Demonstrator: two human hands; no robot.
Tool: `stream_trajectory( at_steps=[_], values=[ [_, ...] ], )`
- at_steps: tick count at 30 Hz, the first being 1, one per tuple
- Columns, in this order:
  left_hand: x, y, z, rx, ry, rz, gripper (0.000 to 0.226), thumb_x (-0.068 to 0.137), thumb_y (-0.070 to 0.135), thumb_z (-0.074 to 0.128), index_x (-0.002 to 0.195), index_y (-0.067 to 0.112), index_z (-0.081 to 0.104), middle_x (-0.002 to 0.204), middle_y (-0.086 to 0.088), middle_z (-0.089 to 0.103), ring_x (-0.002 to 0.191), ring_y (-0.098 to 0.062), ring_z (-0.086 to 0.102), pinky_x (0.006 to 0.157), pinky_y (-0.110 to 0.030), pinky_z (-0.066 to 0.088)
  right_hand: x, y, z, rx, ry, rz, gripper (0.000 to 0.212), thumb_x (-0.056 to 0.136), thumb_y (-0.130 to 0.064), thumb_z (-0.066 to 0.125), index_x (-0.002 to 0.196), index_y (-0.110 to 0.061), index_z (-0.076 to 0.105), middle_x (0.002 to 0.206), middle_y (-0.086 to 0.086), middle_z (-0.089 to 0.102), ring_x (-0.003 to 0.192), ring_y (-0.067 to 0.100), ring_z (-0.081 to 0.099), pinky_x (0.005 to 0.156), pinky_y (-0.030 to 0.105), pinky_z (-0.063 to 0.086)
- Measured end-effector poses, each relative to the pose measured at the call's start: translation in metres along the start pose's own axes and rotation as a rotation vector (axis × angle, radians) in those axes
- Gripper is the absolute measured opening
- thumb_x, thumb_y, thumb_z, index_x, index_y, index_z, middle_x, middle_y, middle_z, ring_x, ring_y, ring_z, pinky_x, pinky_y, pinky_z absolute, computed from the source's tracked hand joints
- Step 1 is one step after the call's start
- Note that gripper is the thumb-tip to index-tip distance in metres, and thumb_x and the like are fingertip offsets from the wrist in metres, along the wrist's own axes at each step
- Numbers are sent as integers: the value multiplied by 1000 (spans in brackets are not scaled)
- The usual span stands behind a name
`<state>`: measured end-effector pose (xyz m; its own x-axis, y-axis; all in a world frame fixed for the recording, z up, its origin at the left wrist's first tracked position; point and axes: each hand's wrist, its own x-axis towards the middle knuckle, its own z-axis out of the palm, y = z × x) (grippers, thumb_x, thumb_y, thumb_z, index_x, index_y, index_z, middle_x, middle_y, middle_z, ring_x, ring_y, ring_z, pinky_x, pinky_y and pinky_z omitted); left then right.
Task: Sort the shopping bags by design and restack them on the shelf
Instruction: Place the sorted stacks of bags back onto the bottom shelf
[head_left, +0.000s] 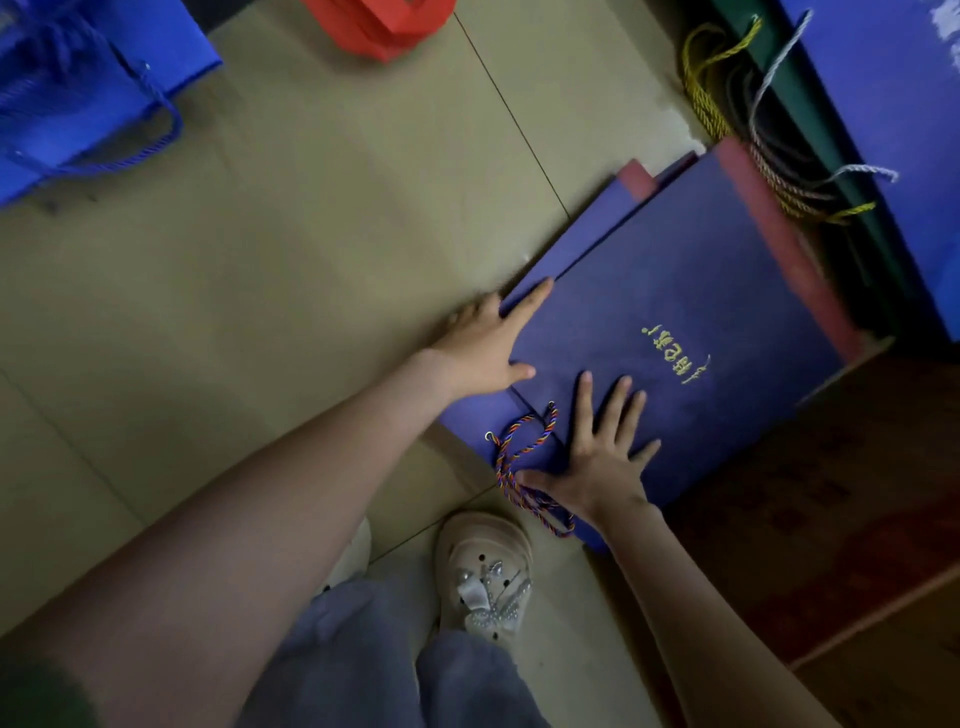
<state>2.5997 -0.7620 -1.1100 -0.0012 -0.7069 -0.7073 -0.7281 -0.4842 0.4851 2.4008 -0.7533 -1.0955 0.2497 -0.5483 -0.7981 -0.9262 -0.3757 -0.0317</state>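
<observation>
- My left hand (483, 343) lies flat, fingers straight, against the navy bag's (675, 312) left edge;
- my right hand (597, 457), fingers spread, presses its near end

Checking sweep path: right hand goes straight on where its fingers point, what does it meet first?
Likely the gold lettering printed on the dark blue paper bag that the right hand lies flat on; nothing raised shows before it.
</observation>
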Motion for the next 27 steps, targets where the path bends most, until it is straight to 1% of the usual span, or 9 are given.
stream_trajectory(
  at_steps=[4, 7, 9, 11, 14, 16, 19, 23, 27],
  values=[
    [-38, -31, 8, -165, 75, -130, 98, 85, 28, 67, 149, 38, -7, 112, -27, 48, 112, -40, 48, 94, -36, 37, -4, -25, 9, -63, -77, -152, 138, 55, -76, 66, 129, -34, -42, 150, 14, -34, 137, 40, -29, 101, 73, 9],
    [-76, -72, 20, -243, 212, -305, 99, 85, 23, 68, 149, 38, -6, 115, -29, 50, 111, -42, 49, 94, -37, 36, -5, -58, 13, 0, -112, -334, 117, 64, -80, 53, 137, -43, -31, 150, 6, -37, 136, 32, -34, 102, 72, -3],
    [-101, -102, 33, -282, 264, -421, 105, 83, 23, 70, 147, 39, -12, 120, -31, 49, 113, -42, 50, 97, -40, 39, -3, -75, 11, 77, -66, -477, 91, 73, -80, 28, 147, -42, -9, 155, -2, -25, 140, 21, -28, 107, 63, -10],
    [-120, -124, 41, -375, 283, -514, 112, 82, 22, 73, 145, 38, -19, 132, -30, 43, 123, -40, 45, 103, -41, 36, 0, -82, 5, 234, 138, -530, 75, 84, -65, 26, 150, -29, 21, 159, 1, 8, 146, 19, 2, 115, 52, 0],
    [-128, -142, 33, -530, 308, -533, 125, 74, 27, 80, 145, 34, -23, 155, -16, 14, 141, -29, 20, 113, -38, 21, 21, -72, -8, 440, 525, -239, 79, 83, -46, 55, 148, -11, 27, 152, 16, 28, 140, 30, 24, 113, 47, 22],
    [-116, -151, 16, -643, 347, -527, 134, 61, 45, 83, 146, 35, -21, 157, -7, 7, 143, -21, 13, 116, -37, 18, 43, -62, -18, 634, 441, -2, 107, 72, -50, 72, 151, -7, 13, 155, 18, 19, 143, 30, 16, 116, 45, 15],
    [-96, -151, -6, -799, 473, -531, 145, 42, 70, 76, 147, 34, -16, 158, 2, 5, 144, -14, 15, 117, -40, 21, 66, -60, -25, 768, 267, 12, 127, 48, -63, 77, 145, -4, 19, 149, 15, 30, 138, 29, 29, 113, 47, 26],
    [-92, -140, -3, -690, 468, -545, 139, 61, 43, 85, 147, 24, -22, 156, -10, 2, 143, -22, 11, 114, -33, 17, 60, -69, -22, 790, 244, 7, 114, 43, -50, 81, 136, -7, 31, 138, 11, 44, 127, 29, 42, 104, 48, 37],
    [-104, -138, -1, -645, 492, -498, 133, 67, 32, 84, 147, 28, -22, 145, -10, 13, 135, -22, 28, 98, -19, 23, 55, -64, -13, 964, 207, -12, 89, 43, -44, 81, 122, -27, 43, 124, -2, 57, 115, 22, 55, 95, 51, 46]
  ],
)
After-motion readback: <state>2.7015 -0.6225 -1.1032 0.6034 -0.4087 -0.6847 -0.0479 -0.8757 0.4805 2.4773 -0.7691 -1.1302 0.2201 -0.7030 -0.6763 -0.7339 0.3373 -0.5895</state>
